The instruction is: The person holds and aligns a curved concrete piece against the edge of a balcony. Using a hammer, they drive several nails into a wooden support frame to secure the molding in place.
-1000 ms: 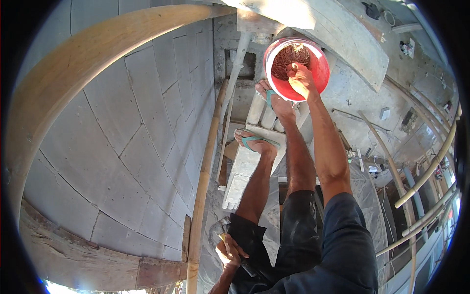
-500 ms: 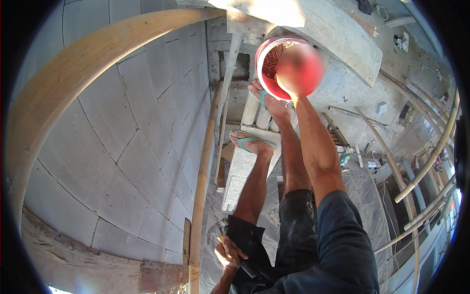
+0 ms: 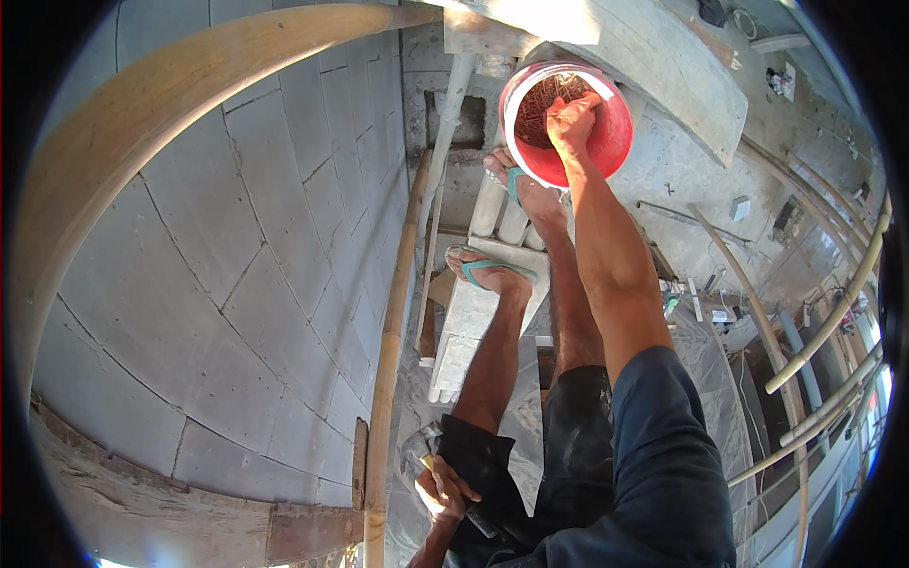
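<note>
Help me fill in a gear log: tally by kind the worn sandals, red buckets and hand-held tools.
Green-strapped sandals: 2
Red bucket: 1
Metal-headed tool in the left hand: 1
Total: 4

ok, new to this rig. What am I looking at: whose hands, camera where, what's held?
No machine here: these are a person's two bare hands. A fisheye camera worn on the head looks down, so straight edges bend near the rim. The left hand holds what looks like a hammer by the thigh. The right hand reaches into a red bucket containing thin brownish pieces; whether it holds any, I can't tell. Beneath one sandalled foot is a narrow grey platform; a grey block wall stands at left.
</note>
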Action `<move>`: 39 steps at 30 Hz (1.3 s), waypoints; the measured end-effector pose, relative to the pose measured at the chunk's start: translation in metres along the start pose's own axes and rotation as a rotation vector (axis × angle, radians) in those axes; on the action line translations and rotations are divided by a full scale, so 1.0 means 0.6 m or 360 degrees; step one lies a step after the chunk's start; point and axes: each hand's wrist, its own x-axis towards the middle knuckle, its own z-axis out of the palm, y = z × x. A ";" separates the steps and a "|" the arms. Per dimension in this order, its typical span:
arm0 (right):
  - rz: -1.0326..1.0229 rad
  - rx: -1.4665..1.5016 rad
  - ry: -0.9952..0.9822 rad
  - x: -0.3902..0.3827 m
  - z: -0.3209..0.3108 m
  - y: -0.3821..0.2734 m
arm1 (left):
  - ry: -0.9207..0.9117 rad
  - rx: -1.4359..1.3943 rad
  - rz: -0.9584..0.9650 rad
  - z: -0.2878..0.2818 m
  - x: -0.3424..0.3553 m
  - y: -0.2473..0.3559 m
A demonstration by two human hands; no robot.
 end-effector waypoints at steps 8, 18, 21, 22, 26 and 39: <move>0.0300 -0.0707 -0.0993 0.022 -0.034 -0.021 | -0.0034 -0.0045 0.0029 0.001 0.000 -0.002; -0.0420 -0.0308 -0.0649 -0.005 -0.102 -0.042 | -0.0074 -0.0089 0.0027 -0.003 0.003 -0.009; -0.0266 -0.0117 -0.0522 -0.007 -0.094 0.010 | -0.0137 -0.0062 0.0044 -0.005 0.011 -0.014; -0.0081 0.0253 -0.0664 -0.030 -0.106 -0.021 | -0.0122 -0.0052 0.0035 -0.008 0.011 -0.019; 0.0269 0.0858 -0.0853 -0.077 -0.213 -0.105 | -0.0163 -0.0025 0.0097 -0.009 0.012 -0.017; 0.0553 0.0806 -0.2087 -0.324 -0.599 -0.396 | -0.0615 -0.0777 -0.0002 -0.032 0.002 -0.033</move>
